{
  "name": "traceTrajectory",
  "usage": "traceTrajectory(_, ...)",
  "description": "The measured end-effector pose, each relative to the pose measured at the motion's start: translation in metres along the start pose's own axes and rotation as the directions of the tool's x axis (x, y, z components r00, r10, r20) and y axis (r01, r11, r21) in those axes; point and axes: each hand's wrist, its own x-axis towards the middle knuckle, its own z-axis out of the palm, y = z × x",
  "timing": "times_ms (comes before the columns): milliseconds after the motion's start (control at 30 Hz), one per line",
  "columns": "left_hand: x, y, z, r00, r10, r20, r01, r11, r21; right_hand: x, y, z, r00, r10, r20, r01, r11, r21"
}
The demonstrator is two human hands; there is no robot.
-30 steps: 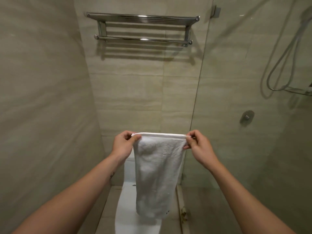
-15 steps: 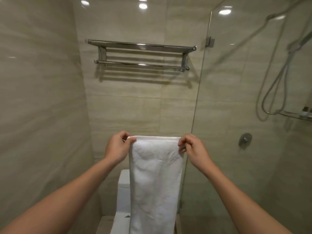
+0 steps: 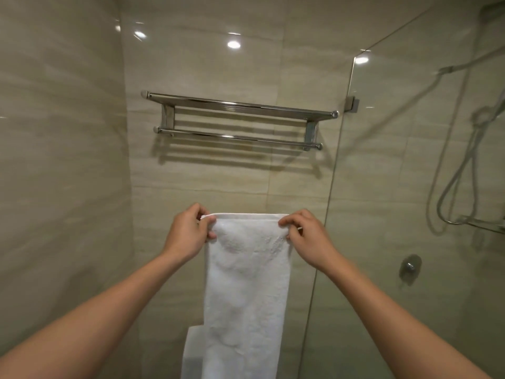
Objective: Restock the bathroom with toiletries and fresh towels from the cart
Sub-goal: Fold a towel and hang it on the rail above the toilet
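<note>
A folded white towel (image 3: pixel 246 291) hangs straight down in front of me, held by its top edge. My left hand (image 3: pixel 187 236) pinches the top left corner and my right hand (image 3: pixel 307 236) pinches the top right corner. A chrome towel rack (image 3: pixel 237 105) with a shelf and a lower bar (image 3: pixel 237 137) is fixed on the beige tiled wall above the towel. The rack is bare and well clear of the towel's top edge.
A glass shower screen (image 3: pixel 382 187) stands on the right, with a shower hose (image 3: pixel 459 170) and a round valve (image 3: pixel 409 266) behind it. A tiled side wall is close on the left. A white toilet tank (image 3: pixel 192 348) shows behind the towel's lower part.
My view has tilted upward, so the rack sits lower in frame and the toilet has mostly dropped out of view. Both hands keep their pinch on the towel's top corners.
</note>
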Motion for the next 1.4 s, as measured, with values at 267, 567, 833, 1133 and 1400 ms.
traceTrajectory(267,0.099,-0.013,-0.026,0.977,0.213,-0.001,-0.213,0.976,0.049,0.095,-0.022,0.022,0.997,-0.068,-0.031,0.065,0.993,-0.099)
traceTrajectory(567,0.204,-0.023,-0.042,0.917,0.398,0.033,-0.398,0.901,0.173,0.191,-0.033,0.043,0.993,-0.113,-0.016,0.107,0.968,-0.226)
traceTrajectory(833,0.276,-0.025,-0.045,0.923,0.372,0.096,-0.382,0.871,0.307,0.271,-0.03,0.051,0.982,-0.191,0.004,0.184,0.94,-0.289)
traceTrajectory(1133,0.309,0.001,-0.047,0.939,0.286,0.191,-0.342,0.709,0.617,0.34,-0.031,0.053,0.97,-0.242,0.009,0.233,0.921,-0.311)
traceTrajectory(1400,0.336,-0.006,-0.034,0.941,0.201,0.273,-0.339,0.558,0.757,0.371,-0.004,0.071,0.981,-0.167,0.101,0.193,0.911,-0.365)
